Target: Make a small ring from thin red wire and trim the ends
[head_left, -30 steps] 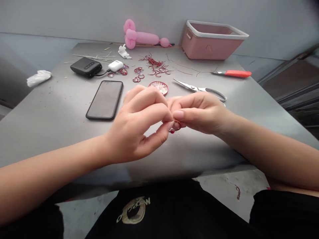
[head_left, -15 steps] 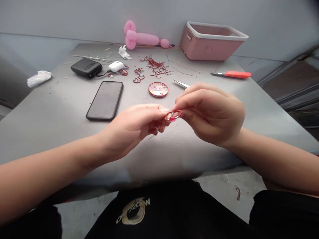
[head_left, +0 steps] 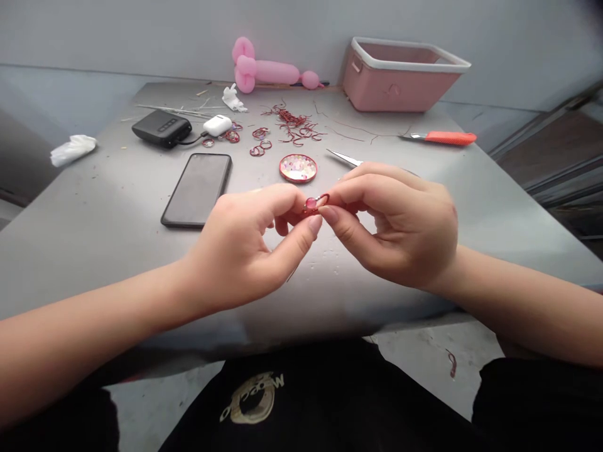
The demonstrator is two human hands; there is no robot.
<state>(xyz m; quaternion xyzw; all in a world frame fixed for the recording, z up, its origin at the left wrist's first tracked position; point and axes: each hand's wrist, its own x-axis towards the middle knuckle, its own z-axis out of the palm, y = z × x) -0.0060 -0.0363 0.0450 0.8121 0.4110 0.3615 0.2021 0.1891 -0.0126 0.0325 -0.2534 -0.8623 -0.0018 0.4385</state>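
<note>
Between my hands is a small red cord ring with a pink bead on it. My left hand pinches its left side between thumb and forefinger. From the right, my right hand grips its other side with thumb and fingertips. Just beyond the ring lies a round red-rimmed dish of pale and pink beads. Scissors or tweezers with a pointed metal tip are partly hidden behind my right hand. Several finished-looking red beaded rings and a heap of red cord snippets lie farther back.
A black phone lies left of the dish. Behind it are a black power bank and a white earphone case. A pink balloon, a pink bin and an orange-handled cutter line the back. Crumpled white tissue sits at left.
The ring has turned over and shifted slightly up and left, its pink bead now facing up. My left hand has rolled, bringing its thumb to the near side.
</note>
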